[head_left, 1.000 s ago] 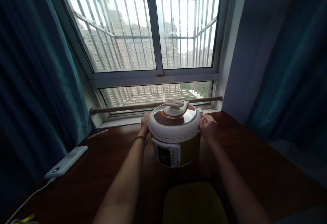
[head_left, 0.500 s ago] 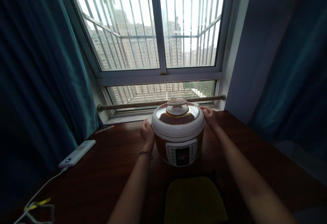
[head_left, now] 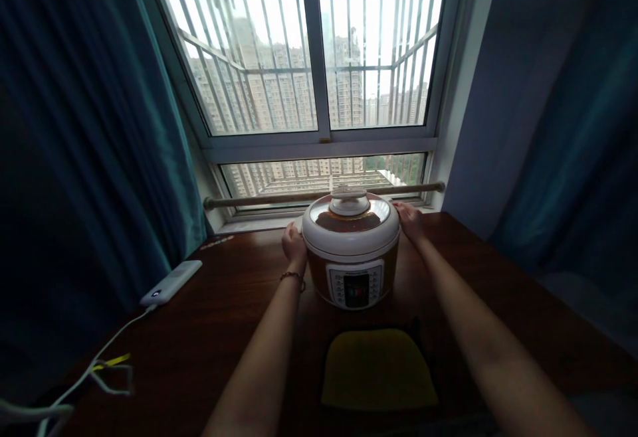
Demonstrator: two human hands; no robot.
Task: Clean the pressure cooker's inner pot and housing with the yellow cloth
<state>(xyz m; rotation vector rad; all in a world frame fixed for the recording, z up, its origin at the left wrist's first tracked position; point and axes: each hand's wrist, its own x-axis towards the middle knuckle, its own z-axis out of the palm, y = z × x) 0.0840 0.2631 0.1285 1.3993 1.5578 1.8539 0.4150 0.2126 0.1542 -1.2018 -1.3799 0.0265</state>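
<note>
Mustard yellow nearest: saw a flat, round-cornered, dark-edged pad below and between the bare left hand and the bare right hand. Off on the left hand's outer side, saw a thin white cable running to a white, slab-shaped plastic device. Farther on, found a round, white-and-brown electric cooker between the two hands, apparently resting on the dark reddish-brown wooden tabletop. Saw the left hand curled against one side, seemingly gripping there, and the right hand gripping the opposite side, slightly farther away. Judged as done: a glossy-topped lid in place, a dark-screened control panel facing the near side of both hands. Judged as not yet done: release by either hand. Beyond both hands, saw a grey-framed, barred window. Could not see the fingertips behind the cooker, nor its underside. Could not read the small panel markings, nor identify the shadowed pad. Found the cable cut off below.
</note>
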